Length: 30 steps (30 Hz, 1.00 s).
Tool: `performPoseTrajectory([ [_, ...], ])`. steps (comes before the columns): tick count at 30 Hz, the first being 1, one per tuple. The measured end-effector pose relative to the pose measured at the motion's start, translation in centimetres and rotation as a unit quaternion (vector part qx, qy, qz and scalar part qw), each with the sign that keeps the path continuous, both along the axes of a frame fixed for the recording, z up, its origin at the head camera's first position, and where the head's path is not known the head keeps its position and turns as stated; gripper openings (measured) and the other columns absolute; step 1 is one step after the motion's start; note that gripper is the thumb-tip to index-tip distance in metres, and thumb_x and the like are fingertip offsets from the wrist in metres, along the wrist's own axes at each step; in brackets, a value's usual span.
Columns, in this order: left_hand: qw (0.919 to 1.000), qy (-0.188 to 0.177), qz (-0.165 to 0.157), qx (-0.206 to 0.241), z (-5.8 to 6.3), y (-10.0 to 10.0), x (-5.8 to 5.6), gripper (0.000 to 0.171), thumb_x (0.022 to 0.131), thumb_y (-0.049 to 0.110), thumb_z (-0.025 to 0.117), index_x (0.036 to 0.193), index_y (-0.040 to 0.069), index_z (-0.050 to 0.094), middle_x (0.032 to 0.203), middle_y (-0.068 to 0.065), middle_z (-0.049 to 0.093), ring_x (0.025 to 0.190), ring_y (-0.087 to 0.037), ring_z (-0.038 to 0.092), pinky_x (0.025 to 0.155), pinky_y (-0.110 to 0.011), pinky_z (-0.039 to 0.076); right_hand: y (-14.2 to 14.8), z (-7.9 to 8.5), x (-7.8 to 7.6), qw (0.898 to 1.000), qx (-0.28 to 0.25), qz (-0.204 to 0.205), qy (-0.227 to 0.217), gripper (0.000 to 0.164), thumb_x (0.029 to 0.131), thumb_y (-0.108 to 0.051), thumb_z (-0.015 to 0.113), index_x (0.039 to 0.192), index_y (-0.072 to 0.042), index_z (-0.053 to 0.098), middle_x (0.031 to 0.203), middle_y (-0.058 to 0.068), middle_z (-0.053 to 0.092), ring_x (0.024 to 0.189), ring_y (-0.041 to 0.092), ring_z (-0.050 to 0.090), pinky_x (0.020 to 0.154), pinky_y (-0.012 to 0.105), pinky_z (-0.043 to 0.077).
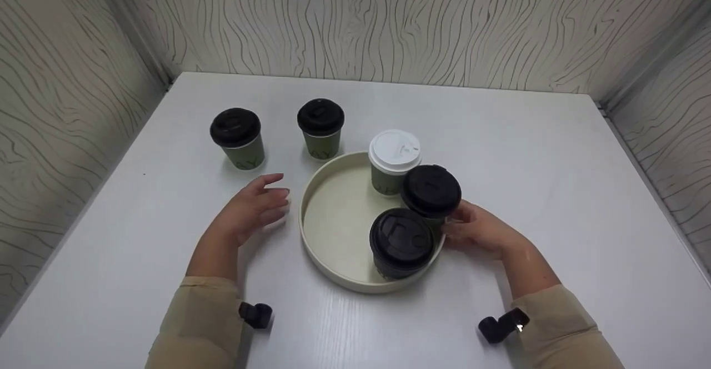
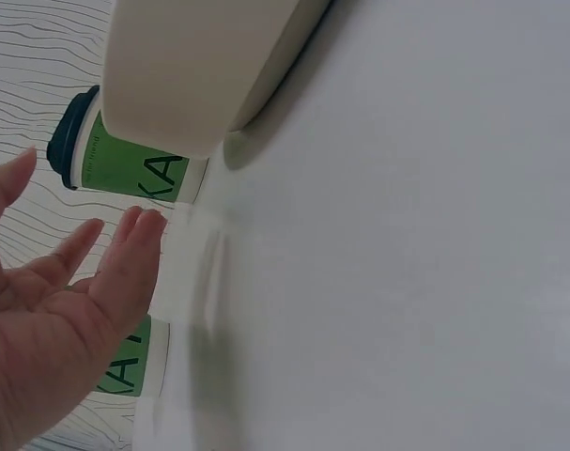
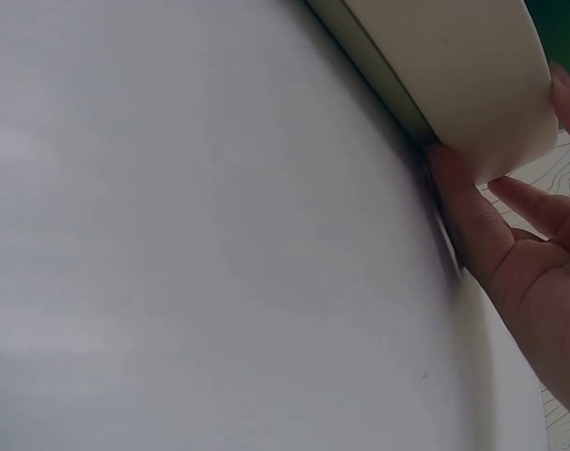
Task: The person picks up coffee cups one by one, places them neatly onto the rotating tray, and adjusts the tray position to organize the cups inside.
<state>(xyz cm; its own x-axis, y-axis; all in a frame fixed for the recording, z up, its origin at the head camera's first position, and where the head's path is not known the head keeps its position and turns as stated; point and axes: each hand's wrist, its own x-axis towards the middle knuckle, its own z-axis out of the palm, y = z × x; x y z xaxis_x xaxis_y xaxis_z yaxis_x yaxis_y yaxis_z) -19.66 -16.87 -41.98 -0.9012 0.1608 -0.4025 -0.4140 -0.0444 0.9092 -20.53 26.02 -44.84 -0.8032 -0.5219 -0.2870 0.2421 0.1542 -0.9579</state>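
A round cream tray sits on the white table, bearing three lidded paper cups. One is a green cup with a white lid; a black-lidded cup and another black-lidded cup crowd the tray's right side. My right hand grips the tray's right edge; in the right wrist view, the fingertips meet the base of the tray's wall, and the thumb lies up by the rim. Left of the tray, my left hand is held apart from it with fingers spread, holding nothing.
Two more green cups with black lids stand on the table behind the tray: a left cup and a nearer-centre cup. Wood-grain patterned panels enclose the table at the back and sides. Each sleeve carries a small black camera.
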Motion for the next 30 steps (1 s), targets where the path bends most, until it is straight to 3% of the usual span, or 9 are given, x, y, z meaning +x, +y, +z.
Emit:
performPoseTrajectory([
  [8,0.9992,0.038,0.005,-0.010,0.2,0.6,-1.1,0.061,0.089,0.014,0.058,0.142,0.011,0.027,0.142,-0.016,0.031,0.126,-0.027,0.038,0.101,-0.043,0.035,0.1,0.0,0.0,1.000,-0.010,0.001,-0.012,0.068,0.082,-0.002,0.063,0.140,-0.004,0.028,0.129,0.012,0.044,0.106,0.018,0.052,0.088,0.037,0.047],
  [18,0.9926,0.096,0.025,-0.069,1.1,1.2,-2.7,0.066,0.085,0.023,0.064,0.142,0.017,0.031,0.148,-0.008,0.026,0.134,-0.025,0.026,0.106,-0.044,0.025,0.1,0.0,0.2,1.000,-0.008,0.010,0.008,0.066,0.084,-0.004,0.062,0.140,0.001,0.025,0.127,0.009,0.047,0.112,0.017,0.050,0.090,0.037,0.045],
  [30,0.9861,0.133,0.022,-0.097,3.3,2.2,-4.8,0.069,0.086,0.019,0.064,0.143,0.016,0.026,0.149,-0.011,0.022,0.135,-0.029,0.021,0.106,-0.041,0.027,0.3,-0.1,0.4,1.000,-0.021,0.004,0.002,0.062,0.084,-0.003,0.061,0.138,0.000,0.030,0.122,0.007,0.051,0.108,0.017,0.053,0.089,0.036,0.046],
])
